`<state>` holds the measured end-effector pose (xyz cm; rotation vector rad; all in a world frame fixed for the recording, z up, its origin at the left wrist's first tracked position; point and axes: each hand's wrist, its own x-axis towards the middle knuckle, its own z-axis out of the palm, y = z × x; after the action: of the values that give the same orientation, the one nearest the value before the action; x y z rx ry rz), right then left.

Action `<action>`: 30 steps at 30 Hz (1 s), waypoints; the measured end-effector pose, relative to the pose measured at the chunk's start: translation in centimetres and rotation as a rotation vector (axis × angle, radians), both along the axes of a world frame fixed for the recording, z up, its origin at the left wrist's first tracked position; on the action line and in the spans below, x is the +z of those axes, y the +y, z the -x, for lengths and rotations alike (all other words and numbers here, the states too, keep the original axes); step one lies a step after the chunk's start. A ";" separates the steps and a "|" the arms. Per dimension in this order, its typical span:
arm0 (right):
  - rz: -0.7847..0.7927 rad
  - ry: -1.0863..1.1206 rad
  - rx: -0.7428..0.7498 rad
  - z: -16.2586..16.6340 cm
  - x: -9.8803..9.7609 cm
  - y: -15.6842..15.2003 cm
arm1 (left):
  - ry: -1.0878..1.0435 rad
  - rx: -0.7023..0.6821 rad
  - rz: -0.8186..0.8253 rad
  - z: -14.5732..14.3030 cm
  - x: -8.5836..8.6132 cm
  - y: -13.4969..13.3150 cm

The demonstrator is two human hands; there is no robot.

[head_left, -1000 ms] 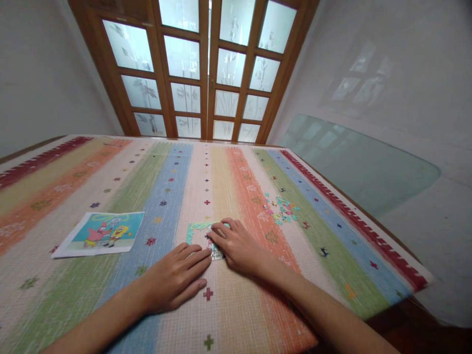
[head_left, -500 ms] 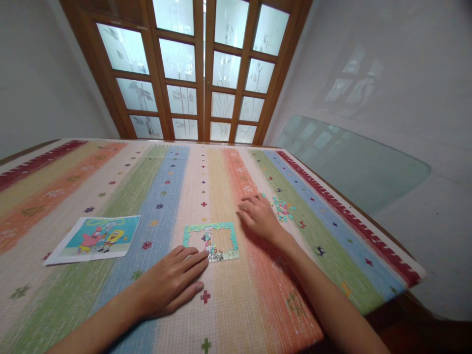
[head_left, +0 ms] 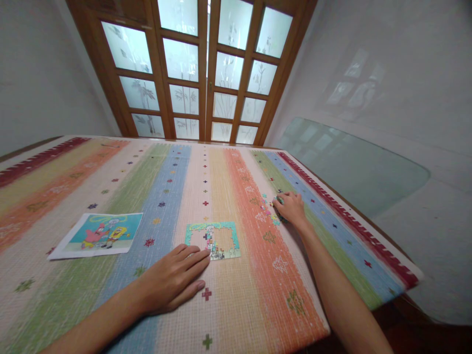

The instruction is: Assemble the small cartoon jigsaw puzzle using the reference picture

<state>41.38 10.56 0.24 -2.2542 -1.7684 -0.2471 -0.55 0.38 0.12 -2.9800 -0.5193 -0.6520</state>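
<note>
A small, partly built jigsaw puzzle with a teal border lies on the striped tablecloth in front of me. My left hand rests flat on the cloth, fingers stretched out, its fingertips touching the puzzle's lower left edge. My right hand is stretched out to the right, over a pile of loose puzzle pieces. Its fingers curl down onto the pieces; whether they hold one is hidden.
A printed cartoon reference picture lies on the cloth to the left. Wooden doors with frosted glass panes stand behind the table. A sheet of glass leans against the right wall. The table's right edge is close to my right hand.
My right hand left the puzzle and moved right and away to the pile of loose pieces. My left hand stayed in place at the puzzle's lower left.
</note>
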 end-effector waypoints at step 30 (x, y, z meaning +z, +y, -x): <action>-0.073 0.458 0.806 10.7 1.0 -2.8 | 0.044 0.035 -0.012 -0.1 0.1 0.0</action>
<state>30.71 7.71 1.23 -1.2439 -2.1478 0.3314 -0.43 0.40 0.22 -2.9593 -0.5608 -0.5836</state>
